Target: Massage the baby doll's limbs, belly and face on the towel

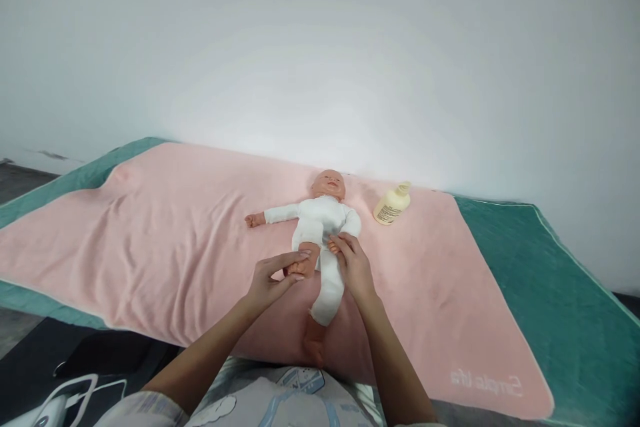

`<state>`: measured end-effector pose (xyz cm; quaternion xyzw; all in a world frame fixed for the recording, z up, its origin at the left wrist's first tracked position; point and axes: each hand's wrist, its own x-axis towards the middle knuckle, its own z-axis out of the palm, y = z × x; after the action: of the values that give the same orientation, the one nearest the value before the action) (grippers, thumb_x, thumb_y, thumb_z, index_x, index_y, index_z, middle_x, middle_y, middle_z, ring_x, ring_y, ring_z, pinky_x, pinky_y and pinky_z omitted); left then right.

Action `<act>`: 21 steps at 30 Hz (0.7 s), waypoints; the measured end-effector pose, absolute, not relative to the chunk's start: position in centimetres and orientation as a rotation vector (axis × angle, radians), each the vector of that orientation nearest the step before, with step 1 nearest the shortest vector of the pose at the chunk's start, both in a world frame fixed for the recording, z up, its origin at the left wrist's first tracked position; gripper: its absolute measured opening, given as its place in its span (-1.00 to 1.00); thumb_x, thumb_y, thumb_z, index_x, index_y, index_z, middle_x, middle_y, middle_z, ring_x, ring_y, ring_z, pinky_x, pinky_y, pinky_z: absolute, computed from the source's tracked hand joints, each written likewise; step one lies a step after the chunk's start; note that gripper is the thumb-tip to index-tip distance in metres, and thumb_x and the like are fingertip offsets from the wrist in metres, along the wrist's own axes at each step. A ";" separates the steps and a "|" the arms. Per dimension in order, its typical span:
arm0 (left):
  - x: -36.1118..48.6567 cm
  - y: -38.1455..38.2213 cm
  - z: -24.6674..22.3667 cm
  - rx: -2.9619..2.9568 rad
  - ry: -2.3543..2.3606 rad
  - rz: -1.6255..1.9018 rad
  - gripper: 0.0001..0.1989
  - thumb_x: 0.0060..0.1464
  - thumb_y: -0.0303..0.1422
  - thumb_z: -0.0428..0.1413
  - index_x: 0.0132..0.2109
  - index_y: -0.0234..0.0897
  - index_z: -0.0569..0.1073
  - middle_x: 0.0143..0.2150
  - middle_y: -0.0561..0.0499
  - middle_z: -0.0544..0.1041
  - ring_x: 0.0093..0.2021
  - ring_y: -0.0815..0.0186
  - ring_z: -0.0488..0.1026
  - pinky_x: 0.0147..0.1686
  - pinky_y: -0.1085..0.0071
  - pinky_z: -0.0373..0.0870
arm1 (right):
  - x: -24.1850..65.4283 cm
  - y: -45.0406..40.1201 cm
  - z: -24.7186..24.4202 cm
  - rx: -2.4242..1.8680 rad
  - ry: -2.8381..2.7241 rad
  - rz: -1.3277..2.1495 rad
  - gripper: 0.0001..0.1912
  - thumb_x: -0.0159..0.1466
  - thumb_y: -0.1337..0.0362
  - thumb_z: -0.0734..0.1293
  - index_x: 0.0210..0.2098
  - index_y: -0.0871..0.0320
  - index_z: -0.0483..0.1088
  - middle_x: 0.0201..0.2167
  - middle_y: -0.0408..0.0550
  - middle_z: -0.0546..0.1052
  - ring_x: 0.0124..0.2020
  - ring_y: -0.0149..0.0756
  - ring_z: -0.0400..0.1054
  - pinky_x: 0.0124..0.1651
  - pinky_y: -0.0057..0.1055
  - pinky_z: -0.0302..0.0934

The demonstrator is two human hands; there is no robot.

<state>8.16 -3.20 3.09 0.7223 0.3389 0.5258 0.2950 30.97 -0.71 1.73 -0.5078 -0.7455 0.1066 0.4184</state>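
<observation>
A baby doll (325,209) in a white cloth suit lies on its back on the pink blanket (425,293), head toward the wall. One of its legs is bent up, and my left hand (273,278) grips the bare foot (301,265) between thumb and fingers. The other leg stretches toward me. At the doll's middle, my right hand (354,265) pinches the small doll hand (333,245), whose arm is bent inward. The doll's other arm extends to the left, untouched. Beyond my right hand, a pale yellow pump bottle (391,207) stands on the blanket, leaning slightly.
Under the blanket is a green quilted cover (540,280), showing at both sides. A white wall (320,47) rises behind it. At lower left are a dark flat object (107,352) and a white device with a cable (53,410). Wrinkles run across the blanket's left part.
</observation>
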 end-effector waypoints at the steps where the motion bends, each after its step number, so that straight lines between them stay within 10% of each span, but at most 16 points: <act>1: 8.1 -3.3 3.1 1.944 0.890 1.401 -0.70 0.13 -0.32 0.18 0.01 -0.28 0.51 -0.03 -0.13 0.59 -0.04 0.13 0.55 -0.11 0.28 0.54 | 31.2 -0.7 1.8 -1.267 -1.862 0.280 -0.60 0.33 0.36 0.12 0.08 0.02 0.42 0.01 0.02 0.41 0.00 -0.23 0.37 0.05 -0.27 0.34; 15: 4.7 -9.3 -1.7 2.440 0.602 1.300 -0.42 0.08 -0.35 0.23 0.24 -0.12 0.30 -0.02 -0.11 0.58 -0.16 0.18 0.60 -0.38 0.41 0.55 | 40.5 0.9 0.2 -1.460 -0.658 0.570 -0.47 0.10 0.04 0.41 -0.02 0.22 0.40 -0.16 0.01 0.52 -0.26 -0.27 0.46 -0.12 -0.27 0.40; 21: 4.2 -11.6 -3.4 2.388 0.553 1.173 -0.44 0.13 -0.44 0.20 0.26 -0.17 0.28 0.07 -0.11 0.53 -0.04 0.25 0.55 -0.15 0.45 0.56 | 42.4 0.5 -2.3 -1.339 -0.447 0.723 -0.62 0.00 0.12 0.48 -0.29 0.25 0.43 -0.29 -0.01 0.52 -0.23 -0.27 0.47 -0.10 -0.32 0.44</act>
<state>4.25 -11.62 -3.40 0.8591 0.1988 0.4221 0.2104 42.42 0.53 -2.33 -0.6015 -0.2007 0.3249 0.7017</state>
